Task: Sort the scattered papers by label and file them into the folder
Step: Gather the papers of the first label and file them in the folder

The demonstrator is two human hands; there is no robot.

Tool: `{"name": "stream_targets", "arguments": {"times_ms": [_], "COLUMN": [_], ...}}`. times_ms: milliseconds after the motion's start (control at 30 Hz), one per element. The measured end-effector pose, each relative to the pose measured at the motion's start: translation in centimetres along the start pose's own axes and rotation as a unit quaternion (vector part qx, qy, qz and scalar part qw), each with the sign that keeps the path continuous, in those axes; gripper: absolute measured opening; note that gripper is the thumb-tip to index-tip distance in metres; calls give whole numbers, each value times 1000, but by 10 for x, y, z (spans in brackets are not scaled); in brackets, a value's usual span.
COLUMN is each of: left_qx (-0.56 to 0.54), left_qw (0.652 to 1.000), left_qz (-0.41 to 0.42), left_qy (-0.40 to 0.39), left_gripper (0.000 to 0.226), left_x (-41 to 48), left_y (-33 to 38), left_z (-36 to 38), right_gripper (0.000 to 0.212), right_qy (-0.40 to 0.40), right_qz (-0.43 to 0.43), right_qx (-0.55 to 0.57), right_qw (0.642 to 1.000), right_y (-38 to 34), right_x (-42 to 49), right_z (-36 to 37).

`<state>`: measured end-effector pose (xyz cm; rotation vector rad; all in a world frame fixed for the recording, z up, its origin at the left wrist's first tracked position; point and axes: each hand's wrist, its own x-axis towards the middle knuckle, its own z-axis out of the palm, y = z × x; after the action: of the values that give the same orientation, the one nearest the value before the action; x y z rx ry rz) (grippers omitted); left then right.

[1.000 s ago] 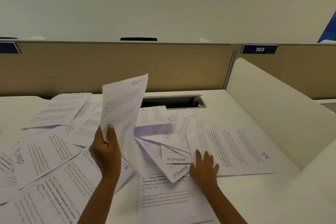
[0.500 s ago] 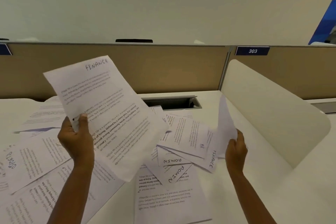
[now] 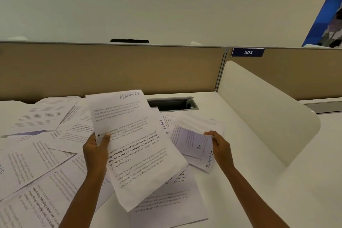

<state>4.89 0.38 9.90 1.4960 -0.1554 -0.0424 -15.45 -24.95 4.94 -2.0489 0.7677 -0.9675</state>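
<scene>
You are mid-sort: your left hand pinches a white printed sheet headed FINANCE above the white counter; your right hand grips another white sheet marked FINANCE nearer the right edge. Next, likely stack the two. No folder is visible; other labels are cropped or blurred.

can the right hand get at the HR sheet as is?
Probably not directly: the right hand already grips a FINANCE sheet, which lies over the HR sheet.
</scene>
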Motion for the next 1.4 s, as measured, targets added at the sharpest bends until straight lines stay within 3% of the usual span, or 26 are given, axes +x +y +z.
{"name": "stream_targets", "arguments": {"times_ms": [133,300,667,867,933,1100,1200,1400], "left_qx": [10,5,10,22,27,60,78,108], "left_qw": [999,996,986,982,981,976,974,973], "left_qz": [-41,-74,-132,-151,-153,-154,-152,-149], "left_qy": [-31,-49,-100,-115,-118,-142,-149,-139], "left_gripper": [26,20,23,21,19,23,26,29], "left_x": [-1,-5,-5,-7,-6,-6,-5,5], "left_y": [-14,-21,-35,-41,-45,-52,-56,-63], "left_z": [2,2,-2,1,1,7,10,7], "right_gripper": [27,44,36,46,50,48,51,56], "right_qy": [-59,-144,-66,-164,-193,-237,-284,-282], "right_qz": [13,68,257,302,288,194,168,169], "right_qx": [-27,-281,-379,-495,-488,-332,-342,-394], "right_qw": [998,947,887,798,801,892,880,858], "right_y": [4,36,82,74,65,46,46,64], "right_x": [9,25,11,16,18,12,1,-3], "right_z": [14,21,-31,-50,-44,-6,11,-6]}}
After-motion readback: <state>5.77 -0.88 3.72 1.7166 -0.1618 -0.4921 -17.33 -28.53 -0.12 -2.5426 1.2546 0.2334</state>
